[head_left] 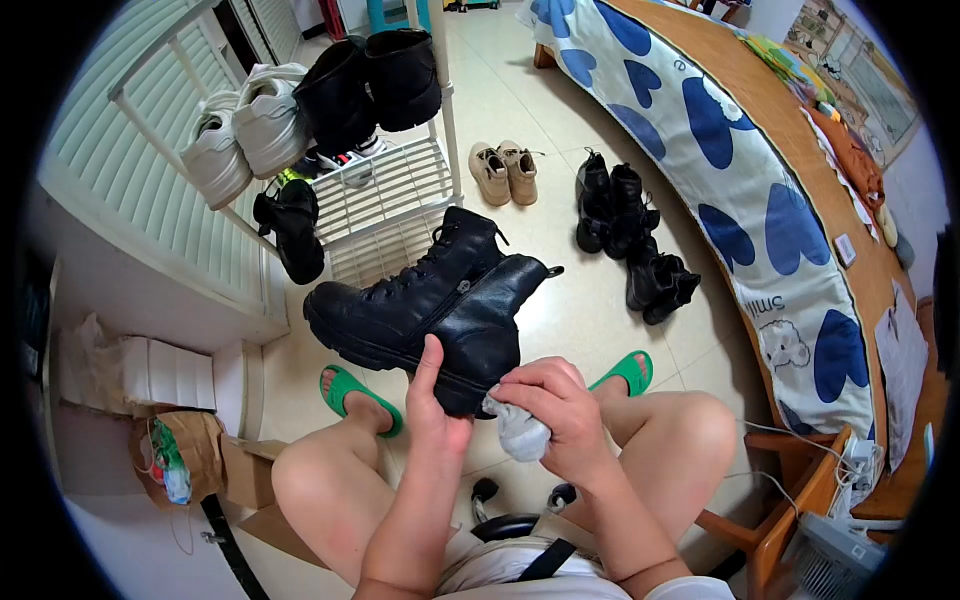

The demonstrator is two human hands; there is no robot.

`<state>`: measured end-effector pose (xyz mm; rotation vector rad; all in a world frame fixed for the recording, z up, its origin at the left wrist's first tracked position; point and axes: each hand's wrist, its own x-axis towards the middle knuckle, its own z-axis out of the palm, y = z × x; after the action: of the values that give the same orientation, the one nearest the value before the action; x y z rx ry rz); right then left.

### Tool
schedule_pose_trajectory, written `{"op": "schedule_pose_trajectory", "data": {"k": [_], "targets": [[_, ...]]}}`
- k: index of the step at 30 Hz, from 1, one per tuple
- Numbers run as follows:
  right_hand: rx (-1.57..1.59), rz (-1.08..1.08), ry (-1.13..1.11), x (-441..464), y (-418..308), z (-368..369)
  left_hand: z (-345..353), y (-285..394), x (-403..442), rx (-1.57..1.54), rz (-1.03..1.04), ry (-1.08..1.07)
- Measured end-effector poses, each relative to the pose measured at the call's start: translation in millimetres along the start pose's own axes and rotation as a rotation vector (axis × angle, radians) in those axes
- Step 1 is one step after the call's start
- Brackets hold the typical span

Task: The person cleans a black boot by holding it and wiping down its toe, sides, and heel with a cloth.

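Observation:
A black lace-up ankle boot (430,310) is held up in front of me on its side, toe to the left and shaft opening to the upper right. My left hand (437,405) grips it from below, thumb on the sole edge and the other fingers hidden behind. In my right hand (560,410) is a bunched pale grey cloth (520,430), its upper end touching the boot's heel. The fingers are closed round the cloth.
A white shoe rack (385,190) with white and black shoes stands at the left. Beige shoes (505,172) and black boots (612,205) sit on the tiled floor. A bed with a heart-patterned cover (735,180) runs along the right. A paper bag (200,450) is lower left.

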<state>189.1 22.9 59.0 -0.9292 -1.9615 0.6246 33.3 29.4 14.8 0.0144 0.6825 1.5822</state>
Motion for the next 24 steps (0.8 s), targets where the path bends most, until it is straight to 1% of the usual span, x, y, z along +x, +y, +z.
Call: {"op": "schedule_pose_trajectory", "data": {"k": [2,4,6,9,13,16,18,21,23,24], "targets": [[0.029,0.011,0.000,-6,6,3,-1,5,1,-0.011,-0.056,0.004],[0.060,0.015,-0.009,-9,15,5,3,11,0,-0.031,-0.065,-0.002],[-0.049,0.036,0.041,-12,24,4,9,16,-2,-0.054,-0.078,-0.012],[-0.019,-0.014,0.097,-11,18,5,12,20,-4,-0.122,-0.123,-0.052],[-0.035,-0.064,0.093,-8,5,9,10,16,-2,-0.066,-0.048,-0.046],[-0.072,-0.163,0.114,-2,-10,13,-3,8,3,-0.001,0.003,-0.016],[-0.063,-0.139,0.128,-4,-4,15,-6,5,3,0.052,0.033,0.015],[-0.074,-0.115,0.145,-10,10,13,4,8,-3,0.081,-0.001,-0.002],[-0.070,-0.089,0.152,-15,18,11,8,13,-5,-0.057,-0.109,-0.044],[-0.096,-0.087,0.150,-15,22,8,8,15,-6,-0.056,-0.107,-0.046]]}}
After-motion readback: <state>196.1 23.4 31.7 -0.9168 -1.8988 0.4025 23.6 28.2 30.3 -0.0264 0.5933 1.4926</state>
